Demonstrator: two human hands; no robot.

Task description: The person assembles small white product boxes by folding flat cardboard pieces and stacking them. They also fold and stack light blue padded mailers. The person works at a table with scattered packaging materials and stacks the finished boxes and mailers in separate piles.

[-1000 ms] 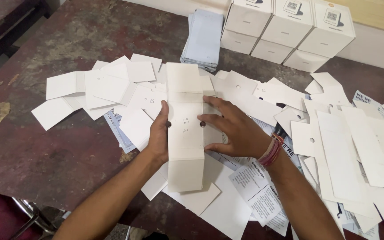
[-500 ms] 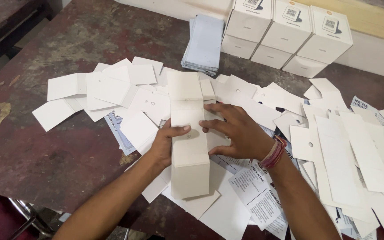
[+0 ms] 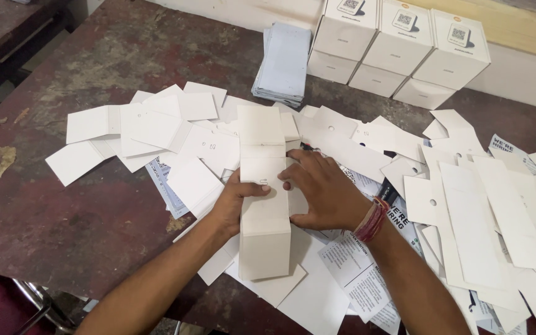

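A long white cardboard blank (image 3: 263, 205) lies partly folded into a box shape on the dark table (image 3: 63, 217), its far flap flat. My left hand (image 3: 234, 201) grips its left side, thumb over the top face. My right hand (image 3: 321, 189) presses against its right side, fingers curled on the top edge. A red thread band circles my right wrist. Loose flat white card pieces (image 3: 156, 127) lie all around both hands.
Several white boxes (image 3: 398, 46) are stacked at the back right against the wall. A pile of pale blue-grey sheets (image 3: 283, 65) sits to their left. Printed leaflets (image 3: 355, 273) lie under my right forearm. More white strips (image 3: 485, 217) cover the right side.
The flat blank has been folded up into a box form. Both hands closed in on its sides, my left thumb coming over the top.
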